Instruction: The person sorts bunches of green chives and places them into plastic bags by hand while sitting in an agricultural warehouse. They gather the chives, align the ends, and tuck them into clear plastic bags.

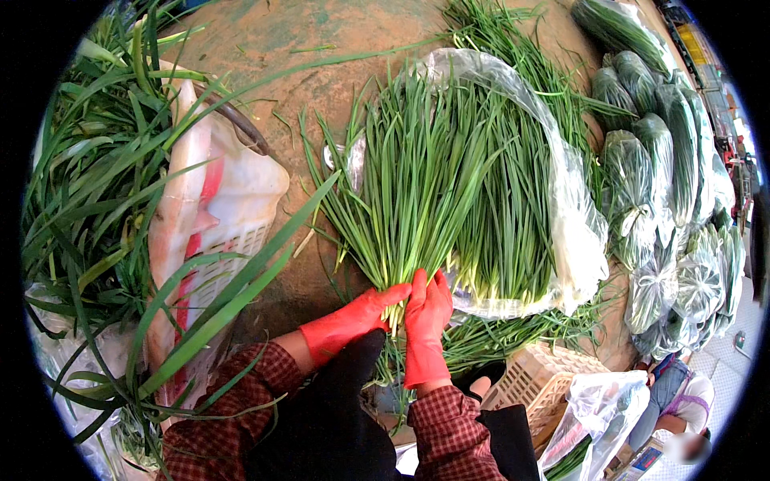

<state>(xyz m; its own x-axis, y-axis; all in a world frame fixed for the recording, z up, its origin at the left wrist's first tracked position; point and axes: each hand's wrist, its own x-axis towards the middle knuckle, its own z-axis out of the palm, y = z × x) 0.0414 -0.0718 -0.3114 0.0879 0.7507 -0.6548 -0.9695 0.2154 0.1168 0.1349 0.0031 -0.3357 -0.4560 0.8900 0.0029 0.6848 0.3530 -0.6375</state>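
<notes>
Both of my hands wear red rubber gloves and meet at the pale stem ends of a bunch of garlic chives [409, 176]. My left hand [357, 317] is closed round the stems from the left. From the right, my right hand [429, 313] presses its fingers on the same stems. The leaves fan out away from me. Beside and partly under the bunch, more garlic chives [513, 208] lie in rows on an opened clear plastic bag [581, 232], its rim rolled back around them.
At left stands a white and red plastic basket [233, 172] beside a heap of long green leaves [88, 192]. Several bagged green bundles [654, 176] are piled at right. A beige crate [537, 377] sits at lower right, near a person [682, 401]. Loose chives [513, 337] lie around the bag.
</notes>
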